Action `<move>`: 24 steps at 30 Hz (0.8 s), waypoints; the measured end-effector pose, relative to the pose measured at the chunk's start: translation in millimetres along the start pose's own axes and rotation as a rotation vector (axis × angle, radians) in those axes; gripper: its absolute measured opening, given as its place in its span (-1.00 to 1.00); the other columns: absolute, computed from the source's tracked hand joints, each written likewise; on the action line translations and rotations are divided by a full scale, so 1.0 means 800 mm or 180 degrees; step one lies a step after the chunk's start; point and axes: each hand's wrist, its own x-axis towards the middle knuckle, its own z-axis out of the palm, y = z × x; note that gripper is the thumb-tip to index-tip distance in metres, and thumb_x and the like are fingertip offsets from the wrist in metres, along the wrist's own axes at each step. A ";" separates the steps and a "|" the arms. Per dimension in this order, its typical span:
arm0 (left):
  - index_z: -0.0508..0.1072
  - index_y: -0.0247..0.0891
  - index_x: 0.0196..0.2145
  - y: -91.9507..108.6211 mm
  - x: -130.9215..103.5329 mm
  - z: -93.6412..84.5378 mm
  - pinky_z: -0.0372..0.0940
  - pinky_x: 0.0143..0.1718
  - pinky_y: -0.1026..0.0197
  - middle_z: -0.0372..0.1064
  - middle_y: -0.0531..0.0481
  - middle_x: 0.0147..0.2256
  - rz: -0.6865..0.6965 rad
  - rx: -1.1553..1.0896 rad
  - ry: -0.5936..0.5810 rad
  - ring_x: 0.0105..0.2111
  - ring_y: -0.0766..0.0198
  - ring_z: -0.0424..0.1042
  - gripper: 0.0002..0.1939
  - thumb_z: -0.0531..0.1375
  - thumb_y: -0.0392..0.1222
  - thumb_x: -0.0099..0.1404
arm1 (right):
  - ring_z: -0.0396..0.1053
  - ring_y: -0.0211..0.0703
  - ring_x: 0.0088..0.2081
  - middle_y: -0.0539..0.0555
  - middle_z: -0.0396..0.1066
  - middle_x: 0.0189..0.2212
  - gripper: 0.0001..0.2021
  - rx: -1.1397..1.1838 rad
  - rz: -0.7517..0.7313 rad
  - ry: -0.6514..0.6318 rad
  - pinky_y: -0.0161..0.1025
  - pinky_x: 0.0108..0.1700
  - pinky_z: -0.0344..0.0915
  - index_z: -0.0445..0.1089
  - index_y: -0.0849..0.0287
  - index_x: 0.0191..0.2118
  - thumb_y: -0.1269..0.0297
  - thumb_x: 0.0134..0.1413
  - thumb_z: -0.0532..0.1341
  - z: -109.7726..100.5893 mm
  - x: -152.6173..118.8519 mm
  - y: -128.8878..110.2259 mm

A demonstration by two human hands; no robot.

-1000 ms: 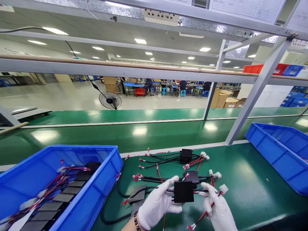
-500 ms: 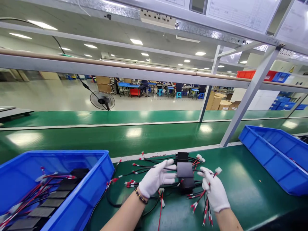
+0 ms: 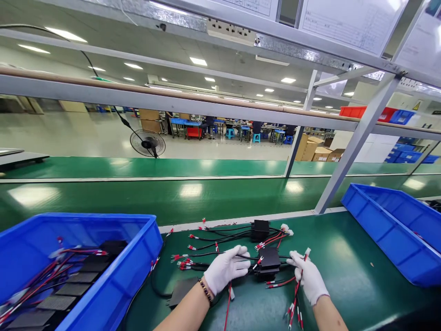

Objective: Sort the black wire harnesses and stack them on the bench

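A stack of black boxes with wires [image 3: 269, 260] lies on the green work surface. My left hand [image 3: 228, 270], in a white glove, is at the stack's left side, its fingers around black cables there. White-gloved too, my right hand [image 3: 308, 277] has its fingers closed on the cables to the right of the stack; red and black wires with fork terminals [image 3: 293, 309] hang below it. Behind the stack sits another black box [image 3: 260, 230], its cables spread left and white connectors [image 3: 286, 229] at its right. A further black box [image 3: 183, 290] is partly behind my left forearm.
A blue bin [image 3: 113, 276] at the left holds several black boxes with wires. Another blue bin [image 3: 389, 230] stands at the right. A slanted metal post [image 3: 358, 142] rises behind the work surface, and a fan [image 3: 147, 143] is beyond the green belt.
Both hands have come slightly nearer with the upper black box, which now lies lower over the stack. The box behind is more exposed, and another box shows beside my left forearm.
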 end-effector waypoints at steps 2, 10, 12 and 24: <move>0.37 -0.34 -0.15 0.009 -0.012 -0.013 0.37 -0.28 0.17 0.43 -0.12 -0.25 -0.0039 -0.0247 0.0152 -0.33 0.17 0.50 -0.62 0.26 0.01 0.22 | 0.26 -0.22 -0.59 0.20 0.48 -0.39 -0.34 -0.0225 0.0183 0.0008 -0.34 -0.63 -0.03 0.39 0.30 -0.05 -0.16 -0.16 0.31 -0.013 -0.005 -0.009; 0.28 -0.33 -0.08 0.024 -0.050 -0.043 0.40 -0.22 0.13 0.41 -0.14 -0.23 -0.0137 -0.0628 -0.0051 -0.28 0.17 0.49 -0.53 0.19 0.11 0.25 | 0.26 0.17 0.10 0.24 0.29 0.12 -0.37 -0.2188 -0.1301 0.0940 0.07 0.19 0.14 0.32 0.15 0.11 -0.21 0.07 0.13 -0.024 -0.065 0.004; 0.29 -0.36 -0.08 0.021 -0.057 -0.045 0.40 -0.22 0.13 0.41 -0.16 -0.23 -0.0168 -0.0627 0.0011 -0.25 0.14 0.49 -0.52 0.19 0.11 0.25 | 0.34 0.11 0.03 0.14 0.43 -0.01 -0.59 -0.2708 -0.1708 0.0218 0.02 0.13 0.22 0.45 0.06 -0.08 -0.11 0.16 0.12 0.005 -0.079 0.035; 0.40 -0.31 -0.32 -0.012 -0.128 -0.075 0.28 -0.37 0.24 0.36 -0.03 -0.44 0.0489 -0.0053 0.0632 -0.43 0.27 0.39 -0.66 0.30 0.03 0.15 | 0.41 0.04 -0.36 0.16 0.44 -0.44 -0.72 -0.5038 -0.2455 -0.0404 -0.12 -0.28 0.22 0.48 0.19 -0.40 0.40 0.22 0.05 0.117 -0.074 0.056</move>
